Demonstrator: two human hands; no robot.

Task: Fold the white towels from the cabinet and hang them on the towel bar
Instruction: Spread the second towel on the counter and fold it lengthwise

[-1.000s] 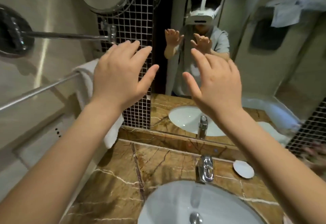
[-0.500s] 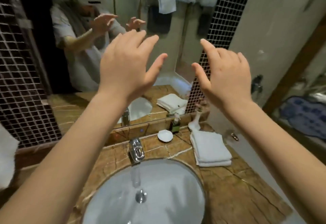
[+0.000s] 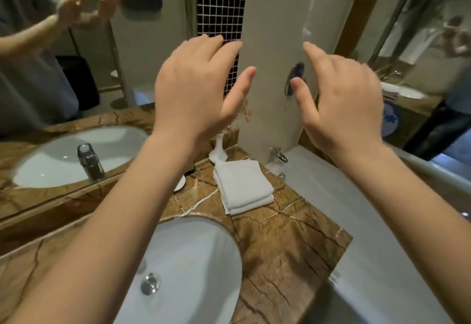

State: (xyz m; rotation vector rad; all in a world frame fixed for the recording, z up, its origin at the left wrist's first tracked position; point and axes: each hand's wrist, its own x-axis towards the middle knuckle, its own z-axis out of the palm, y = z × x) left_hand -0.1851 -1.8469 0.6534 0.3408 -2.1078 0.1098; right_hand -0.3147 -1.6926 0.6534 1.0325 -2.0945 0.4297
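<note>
Left hand (image 3: 193,89): raised, fingers spread and loose, holding nothing
Right hand (image 3: 341,102): raised beside it, apart, fingers relaxed, holding nothing
Sink (image 3: 193,260): white, set in the brown worktop (image 3: 285,247), below the arms
Towels (image 3: 242,186): white folded stack on the worktop, right of the sink, near the tub (image 3: 356,201)
Vase (image 3: 218,153): white, just behind the towels

Vase (image 3: 218,151) close behind folded towels (image 3: 243,187)

2 folded towels (image 3: 243,186) on counter (image 3: 288,242), right of sink (image 3: 193,267)
</note>
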